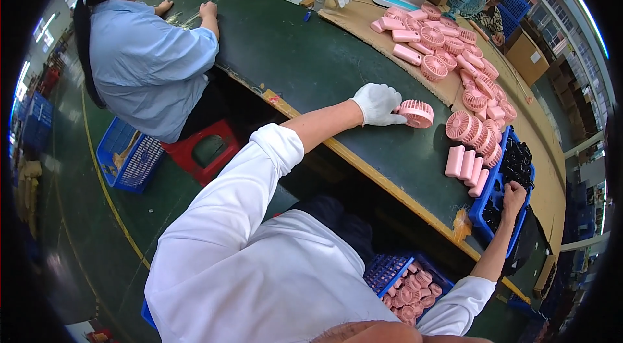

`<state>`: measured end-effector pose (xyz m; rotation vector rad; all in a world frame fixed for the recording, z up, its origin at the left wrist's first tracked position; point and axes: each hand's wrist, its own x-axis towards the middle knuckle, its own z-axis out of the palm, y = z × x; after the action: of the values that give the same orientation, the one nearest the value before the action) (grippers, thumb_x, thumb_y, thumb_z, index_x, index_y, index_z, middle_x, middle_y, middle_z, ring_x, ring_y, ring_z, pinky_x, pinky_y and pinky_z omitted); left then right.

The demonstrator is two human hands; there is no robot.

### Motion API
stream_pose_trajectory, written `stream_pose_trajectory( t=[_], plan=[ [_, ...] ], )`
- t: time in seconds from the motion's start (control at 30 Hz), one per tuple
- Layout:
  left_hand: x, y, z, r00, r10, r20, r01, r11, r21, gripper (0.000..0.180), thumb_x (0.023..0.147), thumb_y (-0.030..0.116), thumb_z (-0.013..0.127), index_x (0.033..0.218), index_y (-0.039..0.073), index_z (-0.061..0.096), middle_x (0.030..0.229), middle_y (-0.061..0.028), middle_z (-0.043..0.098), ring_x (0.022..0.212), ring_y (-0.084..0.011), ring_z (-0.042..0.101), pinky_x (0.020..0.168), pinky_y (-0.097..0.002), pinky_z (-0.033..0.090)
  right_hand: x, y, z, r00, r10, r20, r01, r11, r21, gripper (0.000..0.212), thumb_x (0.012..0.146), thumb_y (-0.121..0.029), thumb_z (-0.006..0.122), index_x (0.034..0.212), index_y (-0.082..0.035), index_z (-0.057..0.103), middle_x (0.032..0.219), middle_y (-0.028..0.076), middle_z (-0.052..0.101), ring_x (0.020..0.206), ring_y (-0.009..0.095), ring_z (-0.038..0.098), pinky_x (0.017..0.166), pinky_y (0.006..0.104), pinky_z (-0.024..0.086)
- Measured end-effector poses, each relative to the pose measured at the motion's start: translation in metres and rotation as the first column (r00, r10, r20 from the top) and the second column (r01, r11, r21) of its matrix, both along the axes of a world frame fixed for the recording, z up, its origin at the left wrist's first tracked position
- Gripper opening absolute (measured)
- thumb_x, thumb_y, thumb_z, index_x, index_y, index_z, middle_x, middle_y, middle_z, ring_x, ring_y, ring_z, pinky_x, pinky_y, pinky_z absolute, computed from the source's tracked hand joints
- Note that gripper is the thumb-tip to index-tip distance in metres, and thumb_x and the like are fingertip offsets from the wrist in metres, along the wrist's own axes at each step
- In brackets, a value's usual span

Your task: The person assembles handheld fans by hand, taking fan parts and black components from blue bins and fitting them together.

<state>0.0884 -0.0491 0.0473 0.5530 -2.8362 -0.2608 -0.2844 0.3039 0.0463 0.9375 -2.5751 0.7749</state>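
Apparently midway: our left hand (378, 105) pinches a fan (415, 114) over the table (389, 158); our right hand (514, 197) sits among black parts (518, 156), grip unclear. Heap (433, 36), far right, looks pending; crated fans (409, 294), near, perhaps done.

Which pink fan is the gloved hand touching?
The pink handheld fan at the white-gloved left grip. It's the only one that glove touches; the nearest row of fans sits apart, to its right.

a slatted pink fan (416, 114) is held by one side, black parts (517, 160) loose in a blue tray (479, 218)
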Motion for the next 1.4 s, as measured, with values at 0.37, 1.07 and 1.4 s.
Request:
stream_pose_trajectory(
  t=[0.37,1.07,1.4],
  plan=[
    [-0.009,0.019,-0.003,0.988,-0.142,-0.063,0.146,0.988,0.056,0.041,0.081,0.049,0.059,0.087,0.009,0.068,0.089,-0.0163,0.068,0.084,-0.0345,0.065,0.072,-0.0428,0.053,0.019,0.047,-0.007,0.953,-0.123,-0.279,0.207,0.932,0.298,0.030,0.077,-0.018,0.062,0.105,-0.007,0.067,0.099,0.019,0.066,0.094,0.036,0.064,0.081,0.0445,0.051],
    [-0.008,0.006,-0.044,0.605,0.659,-0.448,0.380,0.255,0.889,0.046,0.090,0.048,0.057,0.083,0.003,0.060,0.064,-0.0066,0.060,0.053,-0.0163,0.059,0.048,-0.0279,0.049,0.050,0.030,-0.003,0.943,-0.268,-0.198,0.269,0.963,-0.021,0.022,0.083,-0.010,0.056,0.099,-0.005,0.070,0.098,0.021,0.067,0.093,0.038,0.064,0.083,0.0448,0.051],
    [-0.004,0.034,-0.028,0.591,0.534,-0.605,0.736,-0.050,0.675,0.041,0.082,0.018,0.070,0.117,0.003,0.052,0.085,-0.0030,0.060,0.078,-0.0140,0.061,0.072,-0.0299,0.053,0.059,0.006,0.011,0.928,-0.322,-0.189,0.348,0.928,0.129,0.034,0.084,-0.023,0.055,0.110,-0.002,0.063,0.102,0.022,0.066,0.097,0.041,0.061,0.086,0.0457,0.049]
  ],
)
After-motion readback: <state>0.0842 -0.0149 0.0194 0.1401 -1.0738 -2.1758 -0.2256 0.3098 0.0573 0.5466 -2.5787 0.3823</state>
